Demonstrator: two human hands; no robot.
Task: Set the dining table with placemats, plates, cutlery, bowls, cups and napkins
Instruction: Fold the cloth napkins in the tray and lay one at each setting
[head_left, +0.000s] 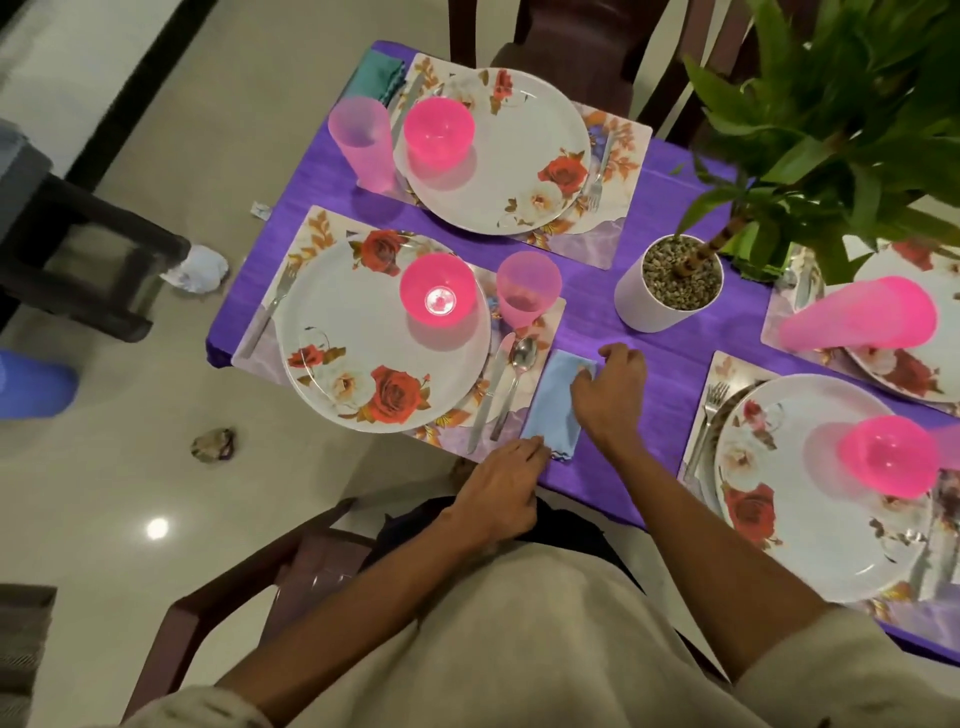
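At the table's near edge: a light-blue folded napkin (557, 402) lies on the purple tablecloth (613, 332), just beside the right side of the nearest floral placemat (317, 234), which carries a rose-patterned plate (363, 338), a pink bowl (439, 296), a pink cup (527, 288), a knife (491, 397), a spoon (514, 379) and a fork (270, 309).
Step in hand: squaring and flattening the napkin beside the cutlery, by my reading.
Left hand (501, 486): fingers extended and fairly straight, tips touching the napkin's near left corner; nothing gripped.
Right hand (610, 395): fingers bent over the napkin's far right corner; it seems to pinch or press that corner, though the fingertips are partly hidden.
Napkin relative to the hands: it stretches between them, far corner under the right hand, near corner at the left fingertips, middle bare.
Doing it well: pin the near corner lightly, draw the far corner taut, keep the long edge parallel to the knife and clear of the spoon.
Risk: a hard tug could rumple the tablecloth or nudge the cutlery.
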